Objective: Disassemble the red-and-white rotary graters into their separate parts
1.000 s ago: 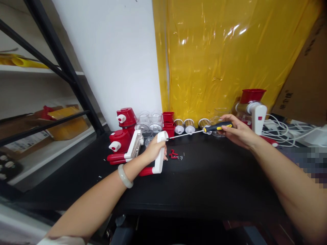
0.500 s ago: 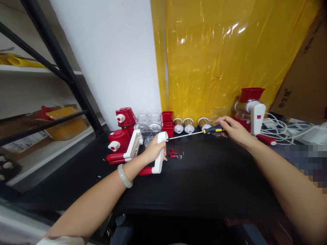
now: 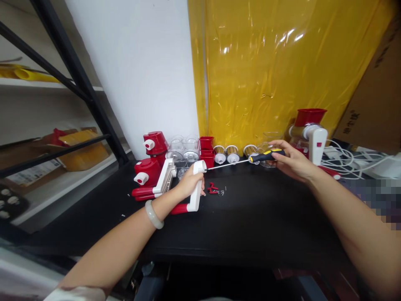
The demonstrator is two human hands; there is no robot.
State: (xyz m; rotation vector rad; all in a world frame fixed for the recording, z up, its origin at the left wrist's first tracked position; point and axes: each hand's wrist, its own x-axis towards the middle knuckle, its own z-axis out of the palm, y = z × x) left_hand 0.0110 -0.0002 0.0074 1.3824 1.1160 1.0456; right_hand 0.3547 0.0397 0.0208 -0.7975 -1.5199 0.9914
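My left hand [image 3: 190, 183] is wrapped round a white crank handle [image 3: 196, 194] with a red grip, held above the black table. My right hand [image 3: 290, 161] holds a yellow and black screwdriver [image 3: 265, 156] by its handle. The long shaft points left, and its tip meets the upper end of the white crank handle. Small red parts [image 3: 213, 189] and several screws [image 3: 222, 192] lie on the table just right of my left hand. More white crank handles [image 3: 164, 177] with red grips lie to its left.
Red machine bodies [image 3: 147, 172], clear cups [image 3: 191, 146], red hoppers [image 3: 206, 151] and drum graters [image 3: 232, 154] line the back of the black table [image 3: 250, 221]. An assembled red and white machine [image 3: 317, 140] and white cables [image 3: 347, 161] are at the right.
The fingers of my right hand have shifted on the screwdriver handle, with the thumb now lying along its end. My left hand keeps its hold on the crank handle.
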